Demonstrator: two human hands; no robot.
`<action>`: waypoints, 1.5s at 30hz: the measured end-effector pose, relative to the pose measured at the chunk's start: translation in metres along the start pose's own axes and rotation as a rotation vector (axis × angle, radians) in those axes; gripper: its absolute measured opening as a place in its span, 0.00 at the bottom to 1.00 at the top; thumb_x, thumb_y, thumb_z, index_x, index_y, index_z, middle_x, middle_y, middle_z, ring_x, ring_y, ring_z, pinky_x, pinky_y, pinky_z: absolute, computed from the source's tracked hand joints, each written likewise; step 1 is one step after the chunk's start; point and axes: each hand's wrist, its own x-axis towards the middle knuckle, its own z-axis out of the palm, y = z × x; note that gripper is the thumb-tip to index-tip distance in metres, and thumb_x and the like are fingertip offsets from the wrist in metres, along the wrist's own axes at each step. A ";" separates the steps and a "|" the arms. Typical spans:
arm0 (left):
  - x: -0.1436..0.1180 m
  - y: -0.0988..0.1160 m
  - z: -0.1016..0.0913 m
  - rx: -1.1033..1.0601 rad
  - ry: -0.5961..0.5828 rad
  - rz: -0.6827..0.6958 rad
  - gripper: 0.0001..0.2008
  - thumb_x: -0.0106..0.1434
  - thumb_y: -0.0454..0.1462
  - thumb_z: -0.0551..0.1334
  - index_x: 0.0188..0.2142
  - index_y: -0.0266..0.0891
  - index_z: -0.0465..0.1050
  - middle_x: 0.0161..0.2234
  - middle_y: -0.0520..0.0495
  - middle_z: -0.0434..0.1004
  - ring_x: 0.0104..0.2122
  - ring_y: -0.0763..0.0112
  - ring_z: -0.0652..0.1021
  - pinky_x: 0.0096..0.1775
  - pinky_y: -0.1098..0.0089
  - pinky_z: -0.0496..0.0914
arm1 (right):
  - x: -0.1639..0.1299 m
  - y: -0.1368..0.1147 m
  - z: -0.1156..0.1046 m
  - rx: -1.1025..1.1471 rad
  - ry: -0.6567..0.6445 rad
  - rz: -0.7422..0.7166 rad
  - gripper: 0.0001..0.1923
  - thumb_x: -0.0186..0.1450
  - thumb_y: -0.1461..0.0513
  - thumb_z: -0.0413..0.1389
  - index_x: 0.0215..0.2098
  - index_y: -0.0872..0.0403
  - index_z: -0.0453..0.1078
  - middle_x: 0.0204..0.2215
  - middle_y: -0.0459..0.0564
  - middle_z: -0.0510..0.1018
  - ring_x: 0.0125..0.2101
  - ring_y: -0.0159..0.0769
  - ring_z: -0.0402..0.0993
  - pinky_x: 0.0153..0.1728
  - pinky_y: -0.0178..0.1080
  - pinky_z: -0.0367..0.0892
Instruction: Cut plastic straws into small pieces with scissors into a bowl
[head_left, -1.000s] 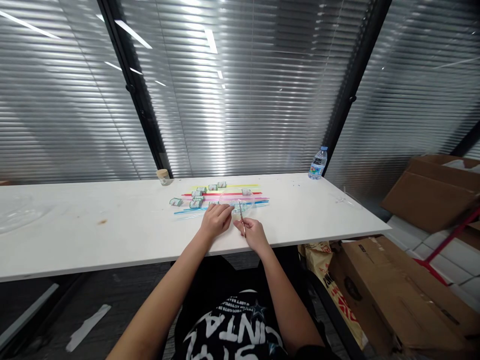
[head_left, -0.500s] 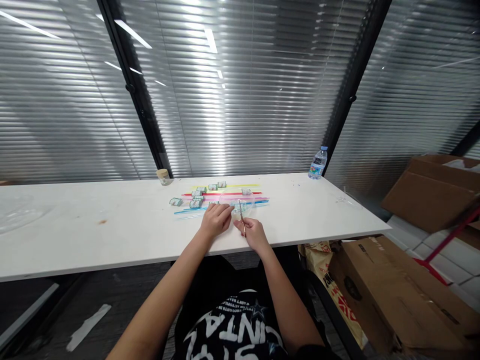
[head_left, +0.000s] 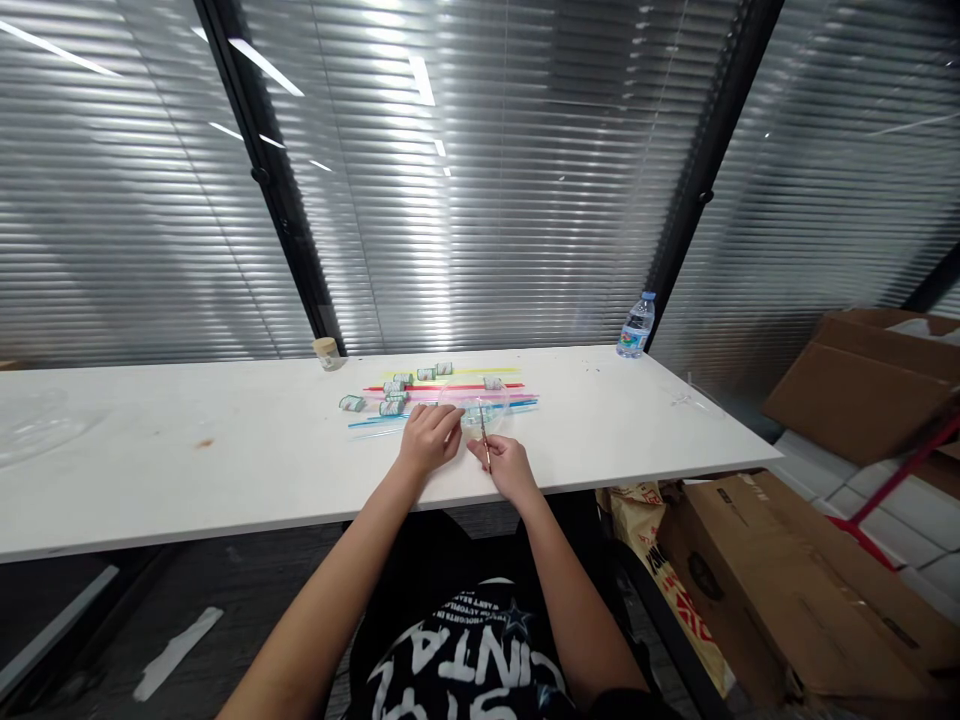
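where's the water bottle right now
In the head view the water bottle stands upright at the far right of the white table, against the blinds beside a black window post, well beyond the right hand and the coloured straws.

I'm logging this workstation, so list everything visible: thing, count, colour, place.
table: one, white, spans the view
straws: several, yellow, red, pink, blue, lying side by side at table centre
small rolls: about nine, green-white, among the straws
clear dish: one, transparent, over the straws
jar: one, beige, table's far edge
water bottle: one, clear with blue cap, far right
cardboard boxes: several, brown, floor at right
left hand: resting on the table by the dish
right hand: holding a thin stick
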 end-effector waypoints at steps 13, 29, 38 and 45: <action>-0.001 -0.003 -0.004 0.072 0.032 -0.088 0.08 0.59 0.31 0.58 0.37 0.41 0.72 0.30 0.47 0.79 0.30 0.64 0.75 0.34 0.63 0.61 | 0.002 0.002 0.000 0.032 0.046 0.038 0.25 0.59 0.42 0.56 0.20 0.53 0.63 0.15 0.42 0.65 0.18 0.30 0.58 0.23 0.34 0.55; -0.004 -0.006 -0.001 0.039 -0.009 -0.068 0.09 0.60 0.31 0.56 0.38 0.42 0.72 0.30 0.47 0.78 0.29 0.64 0.75 0.34 0.62 0.61 | -0.003 -0.005 -0.004 0.032 -0.019 0.031 0.26 0.59 0.41 0.54 0.23 0.54 0.66 0.15 0.41 0.63 0.18 0.29 0.56 0.22 0.34 0.54; -0.002 -0.006 -0.004 0.032 0.033 -0.004 0.11 0.58 0.29 0.57 0.38 0.42 0.71 0.30 0.48 0.79 0.30 0.65 0.76 0.32 0.63 0.61 | -0.007 -0.010 0.002 -0.134 0.052 -0.020 0.25 0.57 0.41 0.57 0.20 0.52 0.62 0.14 0.41 0.61 0.19 0.30 0.55 0.21 0.33 0.53; -0.004 -0.006 -0.001 0.014 -0.004 -0.072 0.10 0.59 0.30 0.56 0.38 0.42 0.72 0.30 0.47 0.78 0.30 0.65 0.76 0.33 0.62 0.61 | -0.006 -0.009 0.001 -0.089 0.072 -0.030 0.25 0.58 0.42 0.56 0.20 0.52 0.61 0.14 0.41 0.60 0.19 0.30 0.55 0.22 0.34 0.54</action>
